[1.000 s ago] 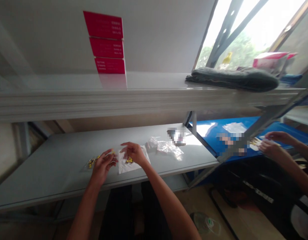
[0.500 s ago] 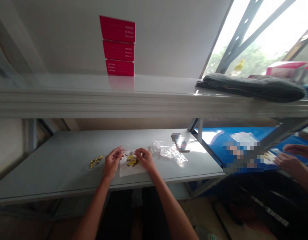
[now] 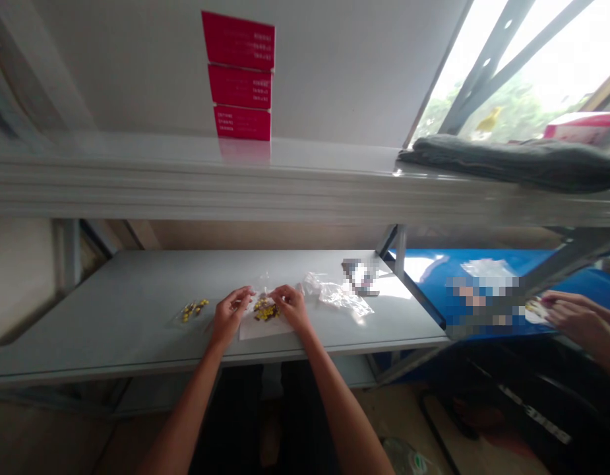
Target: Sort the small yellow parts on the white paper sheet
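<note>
Close together over the table are both of my hands. My left hand (image 3: 233,310) has its fingers pinched at the near left edge of a small clear plastic bag (image 3: 263,281). On the other side my right hand (image 3: 291,306) is closed, its fingertips by the bag and above a pile of small yellow-and-dark pieces (image 3: 266,310). What the right fingertips grip is too small to make out. Under the pile lies a white sheet (image 3: 258,328). A clear bag with more yellow pieces (image 3: 192,309) rests left of my left hand.
Crumpled clear plastic bags (image 3: 337,295) lie right of my hands, near a blurred-out item (image 3: 360,276). A shelf (image 3: 186,191) crosses above the table, bearing red boxes (image 3: 243,82) and grey cloth (image 3: 507,158). A co-worker's hands (image 3: 576,320) are at a blue table (image 3: 423,290).
My view has shifted slightly, and the red boxes sit higher in it. My hands have come a little closer together, and the clear bag shows more plainly between them.
</note>
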Available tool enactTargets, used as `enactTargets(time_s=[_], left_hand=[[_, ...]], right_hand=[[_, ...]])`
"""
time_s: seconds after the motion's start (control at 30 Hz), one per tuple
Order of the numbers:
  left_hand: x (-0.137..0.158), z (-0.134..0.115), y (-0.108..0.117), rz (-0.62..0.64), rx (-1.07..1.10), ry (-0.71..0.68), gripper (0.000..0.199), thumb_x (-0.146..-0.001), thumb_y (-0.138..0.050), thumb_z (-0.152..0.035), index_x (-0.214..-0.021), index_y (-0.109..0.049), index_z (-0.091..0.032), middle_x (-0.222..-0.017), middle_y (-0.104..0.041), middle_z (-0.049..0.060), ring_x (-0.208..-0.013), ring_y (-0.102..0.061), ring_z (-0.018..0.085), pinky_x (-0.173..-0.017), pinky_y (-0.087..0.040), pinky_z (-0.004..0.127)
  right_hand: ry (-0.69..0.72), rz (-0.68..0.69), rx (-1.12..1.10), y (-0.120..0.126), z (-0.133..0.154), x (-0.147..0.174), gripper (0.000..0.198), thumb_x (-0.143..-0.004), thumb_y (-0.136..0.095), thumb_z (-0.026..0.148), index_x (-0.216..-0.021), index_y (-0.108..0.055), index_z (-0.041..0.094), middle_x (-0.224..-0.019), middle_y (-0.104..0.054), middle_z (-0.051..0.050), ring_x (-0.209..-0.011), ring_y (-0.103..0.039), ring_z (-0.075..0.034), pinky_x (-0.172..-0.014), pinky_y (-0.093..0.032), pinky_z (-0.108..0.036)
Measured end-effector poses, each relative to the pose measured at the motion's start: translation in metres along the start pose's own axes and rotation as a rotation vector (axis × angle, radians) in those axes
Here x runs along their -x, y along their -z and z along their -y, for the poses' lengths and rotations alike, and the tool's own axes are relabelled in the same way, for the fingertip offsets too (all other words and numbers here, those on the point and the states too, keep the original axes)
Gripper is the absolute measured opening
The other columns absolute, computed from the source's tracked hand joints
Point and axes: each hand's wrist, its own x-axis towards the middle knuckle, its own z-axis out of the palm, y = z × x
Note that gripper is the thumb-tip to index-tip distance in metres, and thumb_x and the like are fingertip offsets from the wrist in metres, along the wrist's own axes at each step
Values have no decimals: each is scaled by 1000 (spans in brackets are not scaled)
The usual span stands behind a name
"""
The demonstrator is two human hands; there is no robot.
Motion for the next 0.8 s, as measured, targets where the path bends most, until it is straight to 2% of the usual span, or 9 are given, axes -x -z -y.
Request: enactTargets(time_s=[0.17, 0.27, 0.37, 0.5, 0.63, 0.8], left_hand=[[4, -9, 1, 25, -16, -25, 54, -86, -64, -46, -131, -62, -17, -117, -74, 12, -97, -69, 23, -81, -53, 32], [4, -7, 1, -7, -20, -29, 53, -84, -65, -45, -130, -63, -17, -114, -74, 12, -95, -70, 23, -80, -53, 32], [3, -1, 1, -87, -112, -63, 42, -85, -63, -42, -118, -68, -17, -105, -76, 10, -92, -70, 23, -78, -54, 33], [3, 1, 1, -195, -267, -158, 25, -86, -56, -35, -100, -71, -19, -95, -76, 7, -86, -69, 23, -77, -54, 32], [12, -5, 11, -240, -523, -296, 22, -87, -49, -24, -92, -70, -19, -95, -73, 9, -88, -67, 24, -81, -52, 35], [39, 1, 48, -295, -961, -407, 26, -83, -55, -22, -104, -71, -19, -110, -71, 14, -111, -59, 34, -100, -43, 50]], right_hand=[[-25, -21, 22, 1, 0, 0, 21, -81, -63, 37, -84, -74, 19, -80, -72, -2, -61, -52, -13, -60, -42, -25], [-20, -64, -15, 2, -1, -1, 23, -82, -63, 40, -83, -71, 19, -81, -71, -3, -63, -54, -14, -60, -44, -25], [-15, -213, -138, 4, -1, -2, 26, -84, -62, 44, -82, -63, 19, -74, -66, -2, -65, -57, -14, -61, -46, -24], [-71, -493, -343, 9, -2, -3, 33, -88, -58, 53, -87, -48, 21, -69, -66, 0, -53, -55, -11, -54, -44, -22], [-144, -677, -434, 14, -3, -2, 42, -88, -55, 63, -85, -43, 22, -72, -71, -3, -47, -56, -12, -47, -42, -22], [-244, -733, -416, 14, -5, 0, 56, -93, -41, 67, -65, -51, 20, -55, -62, -3, -38, -46, -11, -40, -33, -24]])
